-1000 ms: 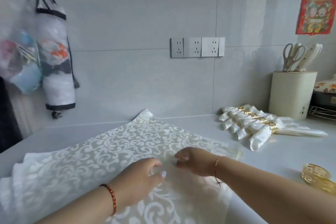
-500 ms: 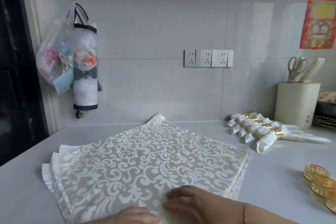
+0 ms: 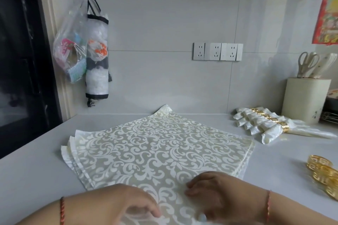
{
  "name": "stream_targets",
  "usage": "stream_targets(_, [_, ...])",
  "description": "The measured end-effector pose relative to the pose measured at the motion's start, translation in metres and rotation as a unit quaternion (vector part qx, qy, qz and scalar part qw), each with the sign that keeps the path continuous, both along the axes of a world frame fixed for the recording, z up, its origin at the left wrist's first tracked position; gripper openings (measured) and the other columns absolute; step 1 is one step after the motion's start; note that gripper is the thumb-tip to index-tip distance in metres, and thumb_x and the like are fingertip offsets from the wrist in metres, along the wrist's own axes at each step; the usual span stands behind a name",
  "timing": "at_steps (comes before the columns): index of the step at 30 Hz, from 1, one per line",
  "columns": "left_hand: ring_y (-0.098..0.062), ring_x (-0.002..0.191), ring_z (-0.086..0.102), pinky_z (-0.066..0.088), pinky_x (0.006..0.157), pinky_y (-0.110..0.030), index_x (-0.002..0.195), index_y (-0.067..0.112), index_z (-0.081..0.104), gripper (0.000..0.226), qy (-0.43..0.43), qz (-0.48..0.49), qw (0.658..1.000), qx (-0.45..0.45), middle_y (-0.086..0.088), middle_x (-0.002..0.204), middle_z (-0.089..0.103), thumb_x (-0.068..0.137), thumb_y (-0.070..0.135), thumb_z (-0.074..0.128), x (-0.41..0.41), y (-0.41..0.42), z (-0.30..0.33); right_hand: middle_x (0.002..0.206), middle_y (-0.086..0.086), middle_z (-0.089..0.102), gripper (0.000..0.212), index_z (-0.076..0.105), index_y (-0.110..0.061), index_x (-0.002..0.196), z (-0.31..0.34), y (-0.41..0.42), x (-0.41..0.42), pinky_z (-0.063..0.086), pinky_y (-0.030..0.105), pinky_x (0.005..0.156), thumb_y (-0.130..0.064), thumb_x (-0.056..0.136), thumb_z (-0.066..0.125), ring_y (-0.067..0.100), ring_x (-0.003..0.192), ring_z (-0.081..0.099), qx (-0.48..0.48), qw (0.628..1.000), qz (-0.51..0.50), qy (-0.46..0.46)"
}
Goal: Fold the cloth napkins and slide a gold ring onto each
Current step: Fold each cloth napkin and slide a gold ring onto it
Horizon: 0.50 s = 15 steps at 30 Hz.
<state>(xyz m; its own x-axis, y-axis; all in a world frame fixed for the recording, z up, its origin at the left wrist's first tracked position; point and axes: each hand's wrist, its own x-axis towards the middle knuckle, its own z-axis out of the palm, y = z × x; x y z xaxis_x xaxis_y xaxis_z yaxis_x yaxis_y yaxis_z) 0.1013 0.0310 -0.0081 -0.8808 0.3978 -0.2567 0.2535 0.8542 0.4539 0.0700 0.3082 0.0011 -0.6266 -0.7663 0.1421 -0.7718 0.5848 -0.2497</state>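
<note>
Since half a second ago our hands have drawn back toward us along the near corner of the stack of napkins (image 3: 159, 151), and more of both forearms now shows.

Our left hand (image 3: 124, 204) lies on the top napkin at its near corner, fingers curled downward, their tips on the cloth; whether they pinch a fold we cannot tell, since that part is blurred. Our right hand (image 3: 225, 195) rests just to the right of it on the same napkin, fingers bent and pointing left, thumb tucked low near the cloth edge. Again we cannot tell whether it grips the fabric or only presses it.

Relative to that stack, everything else falls into place. It lies flat on the countertop (image 3: 36, 179), turned like a diamond: one corner points away toward the tiled wall, the opposite one toward us under our hands, so its long diagonal runs near to far. At its left corner the lower layers fan out slightly.

Right of the stack and farther back, the finished napkins (image 3: 259, 124) lie side by side, each rolled and wearing a gold ring, their rolled ends pointing toward the stack. Nearer, well right of the stack, lie the loose gold rings (image 3: 323, 171). Behind the finished napkins stands a cream utensil holder (image 3: 305, 100) with scissors in it.
</note>
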Motion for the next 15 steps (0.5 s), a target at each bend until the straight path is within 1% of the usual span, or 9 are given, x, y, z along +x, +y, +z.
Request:
stream_targets(1, [-0.010, 0.143, 0.023, 0.016, 0.114, -0.028, 0.126, 0.041, 0.058, 0.039, 0.075, -0.060, 0.995, -0.012, 0.015, 0.151, 0.034, 0.088, 0.035, 0.063, 0.002, -0.004, -0.001, 0.135, -0.026, 0.047, 0.051, 0.059, -0.033, 0.128, 0.002, 0.003, 0.003, 0.025, 0.006, 0.106, -0.047, 0.080, 0.069, -0.015, 0.123, 0.039, -0.010, 1.000, -0.010, -0.005])
stream_targets(2, [-0.009, 0.142, 0.025, 0.017, 0.112, -0.026, 0.126, 0.043, 0.057, 0.038, 0.025, -0.050, 0.998, -0.026, 0.016, 0.150, 0.035, 0.090, 0.034, 0.062, -0.003, 0.014, -0.001, 0.133, -0.027, 0.047, 0.051, 0.059, -0.034, 0.127, 0.005, 0.005, 0.006, 0.026, 0.006, 0.105, -0.049, 0.079, 0.070, -0.014, 0.122, 0.040, -0.013, 1.000, -0.018, -0.014])
stream_targets(4, [-0.011, 0.144, 0.022, 0.017, 0.114, -0.029, 0.133, 0.041, 0.050, 0.042, 0.015, -0.039, 0.997, -0.068, 0.014, 0.154, 0.029, 0.092, 0.034, 0.058, -0.006, 0.027, 0.011, 0.135, -0.026, 0.046, 0.052, 0.058, -0.033, 0.128, 0.010, 0.008, 0.010, 0.025, 0.006, 0.106, -0.046, 0.079, 0.072, -0.014, 0.123, 0.040, -0.013, 0.999, -0.035, -0.032])
stream_targets(6, [-0.008, 0.145, 0.018, 0.015, 0.116, -0.029, 0.140, 0.038, 0.044, 0.046, 0.017, -0.083, 0.996, -0.019, 0.019, 0.153, 0.026, 0.095, 0.033, 0.055, -0.006, 0.027, -0.005, 0.136, -0.027, 0.043, 0.055, 0.056, -0.033, 0.130, 0.014, 0.008, 0.014, 0.023, 0.007, 0.109, -0.043, 0.079, 0.074, -0.016, 0.124, 0.036, -0.008, 0.998, -0.044, -0.037])
stream_targets(8, [0.008, 0.137, 0.024, 0.014, 0.116, -0.020, 0.135, 0.038, 0.052, 0.044, 0.006, -0.069, 0.997, -0.016, 0.033, 0.137, 0.033, 0.093, 0.026, 0.059, -0.009, 0.021, -0.003, 0.137, -0.027, 0.042, 0.058, 0.054, -0.034, 0.131, 0.014, 0.007, 0.018, 0.023, 0.009, 0.110, -0.041, 0.078, 0.075, -0.016, 0.126, 0.035, -0.008, 0.999, -0.041, -0.029])
stream_targets(10, [0.019, 0.125, 0.032, 0.020, 0.114, -0.014, 0.127, 0.038, 0.060, 0.044, -0.035, -0.062, 0.994, -0.081, 0.035, 0.133, 0.041, 0.088, 0.019, 0.065, -0.008, 0.017, 0.017, 0.137, -0.026, 0.043, 0.057, 0.057, -0.035, 0.129, 0.015, 0.005, 0.024, 0.026, 0.011, 0.109, -0.041, 0.076, 0.076, -0.015, 0.125, 0.037, -0.018, 0.999, -0.035, -0.018])
stream_targets(12, [0.011, 0.128, 0.036, 0.027, 0.108, -0.009, 0.129, 0.029, 0.060, 0.045, -0.003, -0.103, 0.993, -0.052, 0.024, 0.140, 0.044, 0.088, 0.011, 0.063, -0.008, 0.015, 0.011, 0.134, -0.022, 0.048, 0.052, 0.061, -0.032, 0.126, 0.017, 0.002, 0.031, 0.028, 0.009, 0.106, -0.037, 0.077, 0.077, -0.013, 0.123, 0.040, -0.020, 1.000, -0.006, -0.018])
stream_targets(13, [0.004, 0.130, 0.038, 0.031, 0.099, -0.005, 0.132, 0.024, 0.058, 0.044, 0.019, -0.168, 0.985, -0.027, 0.017, 0.141, 0.044, 0.091, 0.008, 0.060, -0.007, 0.020, 0.004, 0.132, -0.018, 0.052, 0.047, 0.063, -0.028, 0.124, 0.018, -0.001, 0.033, 0.029, 0.007, 0.104, -0.032, 0.078, 0.076, -0.012, 0.122, 0.042, -0.018, 0.999, 0.021, -0.018])
stream_targets(15, [-0.008, 0.132, 0.043, 0.036, 0.080, -0.005, 0.137, 0.018, 0.052, 0.043, 0.114, -0.272, 0.955, -0.029, 0.008, 0.129, 0.053, 0.095, 0.013, 0.055, 0.007, 0.012, -0.007, 0.127, -0.009, 0.060, 0.037, 0.068, -0.019, 0.117, 0.018, -0.005, 0.038, 0.029, 0.003, 0.099, -0.022, 0.081, 0.072, -0.009, 0.119, 0.044, -0.018, 0.998, 0.067, -0.015])
